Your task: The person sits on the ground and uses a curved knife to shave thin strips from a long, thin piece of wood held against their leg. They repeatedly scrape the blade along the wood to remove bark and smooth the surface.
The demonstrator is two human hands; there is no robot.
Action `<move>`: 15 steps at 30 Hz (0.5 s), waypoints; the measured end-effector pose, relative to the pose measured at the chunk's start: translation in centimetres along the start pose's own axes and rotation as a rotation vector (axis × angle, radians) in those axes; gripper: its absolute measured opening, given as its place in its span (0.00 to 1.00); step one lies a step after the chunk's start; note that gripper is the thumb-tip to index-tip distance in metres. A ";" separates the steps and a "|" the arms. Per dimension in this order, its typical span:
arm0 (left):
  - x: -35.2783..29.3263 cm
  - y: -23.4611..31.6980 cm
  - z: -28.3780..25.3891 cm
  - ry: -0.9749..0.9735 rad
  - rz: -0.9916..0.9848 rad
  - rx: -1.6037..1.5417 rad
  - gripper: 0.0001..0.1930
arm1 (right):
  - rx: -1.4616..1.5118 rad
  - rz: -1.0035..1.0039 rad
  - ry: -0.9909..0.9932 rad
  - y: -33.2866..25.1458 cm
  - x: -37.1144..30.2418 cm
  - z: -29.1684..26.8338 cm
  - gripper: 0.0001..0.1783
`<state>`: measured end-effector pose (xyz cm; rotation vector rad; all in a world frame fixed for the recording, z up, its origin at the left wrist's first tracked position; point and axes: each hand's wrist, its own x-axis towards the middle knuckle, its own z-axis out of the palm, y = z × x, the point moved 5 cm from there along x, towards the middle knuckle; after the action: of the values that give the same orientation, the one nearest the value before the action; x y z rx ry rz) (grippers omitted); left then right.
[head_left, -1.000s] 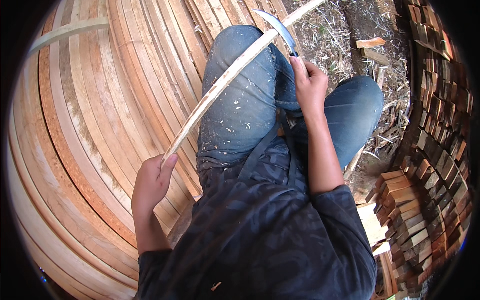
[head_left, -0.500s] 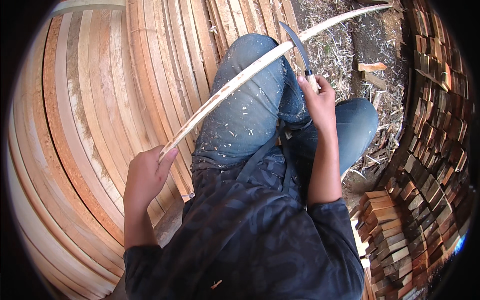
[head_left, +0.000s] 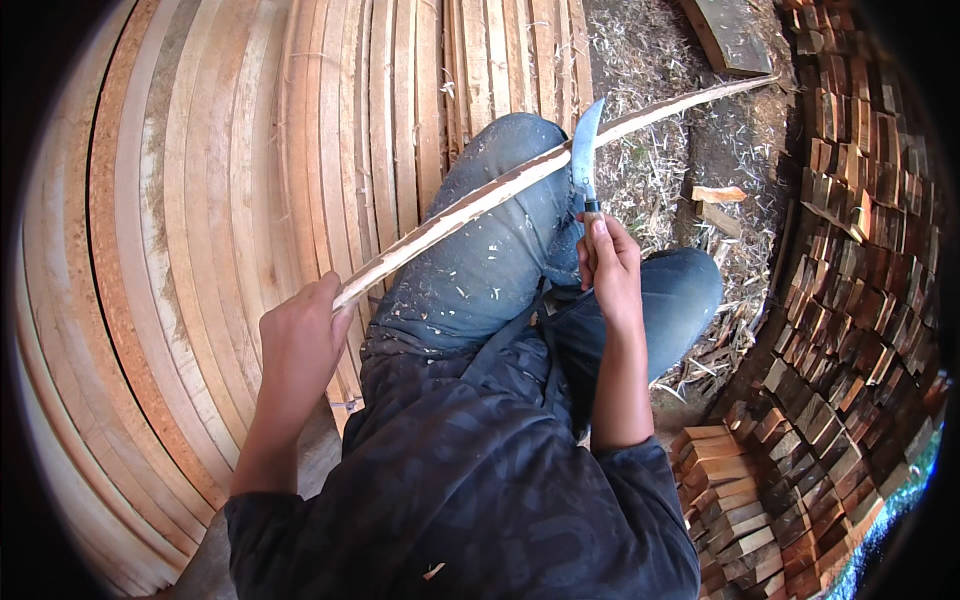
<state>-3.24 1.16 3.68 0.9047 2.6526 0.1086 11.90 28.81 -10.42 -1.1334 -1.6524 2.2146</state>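
Note:
A long, thin wooden stick [head_left: 460,212], pale with brown patches along it, slants across my raised thigh toward the far right. My left hand [head_left: 305,330] is closed round its near end. In my right hand [head_left: 612,262] is a knife [head_left: 585,165] with a curved blade, a dark collar and a light handle mostly covered by my fingers. The blade points away from me and its flat side shows. It crosses the stick just past my knee; whether the edge touches the wood I cannot tell.
Long sawn boards [head_left: 215,200] lie side by side on the left. Stacked short wood blocks [head_left: 850,290] rise along the right. Shavings [head_left: 640,90] cover the ground beyond my knees, with an offcut [head_left: 720,194] and a wide plank [head_left: 725,40] among them.
The knife has turned, so its blade now shows its broad side and stands more upright. The stick has rolled, showing more brown along its edge. My view has shifted a little.

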 end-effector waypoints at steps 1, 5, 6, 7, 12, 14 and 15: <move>-0.1 -0.1 0.2 0.020 0.006 -0.011 0.11 | -0.021 0.034 -0.051 0.1 0.0 0.1 0.20; -0.1 -0.6 1.3 -0.039 0.002 0.016 0.10 | -0.078 -0.029 0.000 0.2 -0.3 0.1 0.19; 0.1 -0.7 1.4 -0.036 0.019 0.023 0.10 | -0.212 0.044 -0.247 1.0 -1.1 1.2 0.18; 0.3 -0.7 1.6 -0.032 0.036 0.031 0.10 | -0.218 0.045 -0.400 1.3 -2.2 1.7 0.19; 0.6 -0.8 1.5 -0.070 0.019 -0.029 0.11 | -0.102 -0.045 0.026 1.2 -1.3 -0.1 0.16; 0.7 -0.8 1.6 -0.074 0.032 -0.017 0.12 | -0.354 -0.144 -0.132 3.0 -2.7 1.8 0.15; 0.7 -0.9 1.7 -0.080 0.037 -0.008 0.12 | -0.189 -0.007 -0.178 3.8 -3.6 2.1 0.17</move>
<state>-3.68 0.86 1.69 0.9358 2.5611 0.0906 14.22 23.93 -11.79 -0.9921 -1.9698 2.2519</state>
